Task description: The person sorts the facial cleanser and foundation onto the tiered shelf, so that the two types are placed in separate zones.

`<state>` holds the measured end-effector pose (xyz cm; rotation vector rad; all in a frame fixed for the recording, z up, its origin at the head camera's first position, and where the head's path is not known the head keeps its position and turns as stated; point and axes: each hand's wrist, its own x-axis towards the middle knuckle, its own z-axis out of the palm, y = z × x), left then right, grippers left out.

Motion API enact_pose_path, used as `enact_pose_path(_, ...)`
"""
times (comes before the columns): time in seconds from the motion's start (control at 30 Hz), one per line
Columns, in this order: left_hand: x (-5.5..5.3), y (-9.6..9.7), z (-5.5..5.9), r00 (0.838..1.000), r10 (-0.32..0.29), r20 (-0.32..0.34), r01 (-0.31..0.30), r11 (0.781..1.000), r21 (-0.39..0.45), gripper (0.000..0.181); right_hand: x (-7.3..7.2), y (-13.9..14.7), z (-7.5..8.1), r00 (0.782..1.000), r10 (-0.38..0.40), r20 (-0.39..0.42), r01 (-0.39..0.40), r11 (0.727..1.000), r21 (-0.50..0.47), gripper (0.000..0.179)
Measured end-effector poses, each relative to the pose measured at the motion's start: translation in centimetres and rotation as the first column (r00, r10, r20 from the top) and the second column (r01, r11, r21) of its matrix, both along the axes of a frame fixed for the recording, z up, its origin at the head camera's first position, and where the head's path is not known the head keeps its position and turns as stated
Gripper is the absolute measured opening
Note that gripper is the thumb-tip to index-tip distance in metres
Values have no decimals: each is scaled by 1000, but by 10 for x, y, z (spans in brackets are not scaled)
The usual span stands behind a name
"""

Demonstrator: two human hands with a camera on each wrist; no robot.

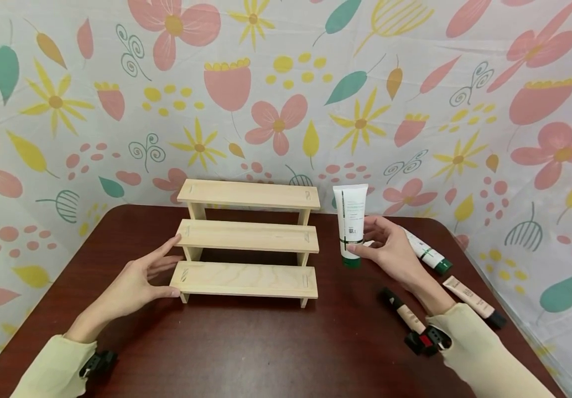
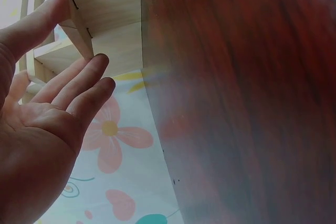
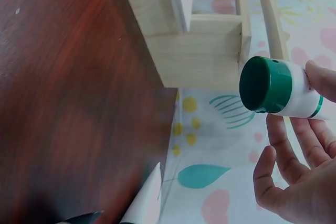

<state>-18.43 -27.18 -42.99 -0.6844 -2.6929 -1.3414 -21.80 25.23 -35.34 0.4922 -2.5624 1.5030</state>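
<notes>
My right hand (image 1: 394, 253) pinches a white squeeze tube (image 1: 352, 218) with a green cap, thumb on one side and fingers on the other. The tube stands upright, cap down, just right of a three-step wooden display rack (image 1: 248, 281). In the right wrist view the tube's green cap (image 3: 266, 85) is seen from below, apart from the rack. My left hand (image 1: 129, 284) is at the rack's left end, thumb at the lowest step and index fingertip at the middle step. Its fingers look fairly straight in the left wrist view.
At the right of the dark wooden table (image 1: 246, 348) lie another white tube (image 1: 427, 251) with a green cap, a beige tube (image 1: 472, 298) with a black cap, and a slim beige tube (image 1: 407, 315) with a black cap. A floral cloth (image 1: 276, 72) hangs behind.
</notes>
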Motion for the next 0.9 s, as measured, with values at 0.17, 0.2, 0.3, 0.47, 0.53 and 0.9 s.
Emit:
enact_pose_path(0.17, 0, 0, 1, 1000, -2, -4, 2, 1000, 5, 115, -3, -11, 8, 1000, -3, -5, 3, 1000, 4, 43)
enact_pose_path(0.2, 0, 0, 1, 1000, -2, -5, 2, 1000, 5, 115, -3, -13, 9, 1000, -1, -14, 1, 1000, 5, 43)
enact_pose_path(0.3, 0, 0, 1, 1000, -4, -7, 4, 1000, 4, 115, -4, -19, 14, 1000, 3, -30, -3, 1000, -1, 43)
enact_pose_path(0.47, 0, -1, 0, 1000, -5, -4, 5, 1000, 3, 115, -8, -32, 19, 999, 3, -34, -4, 1000, -27, 46)
enact_pose_path(0.53, 0, -1, 0, 1000, -5, 0, 5, 1000, 6, 115, -9, -37, 21, 999, -3, -36, 2, 1000, -31, 47)
enact_pose_path(0.9, 0, -1, 0, 1000, -6, 6, 5, 1000, 6, 115, -21, -69, 33, 998, 23, -67, -30, 995, -99, 51)
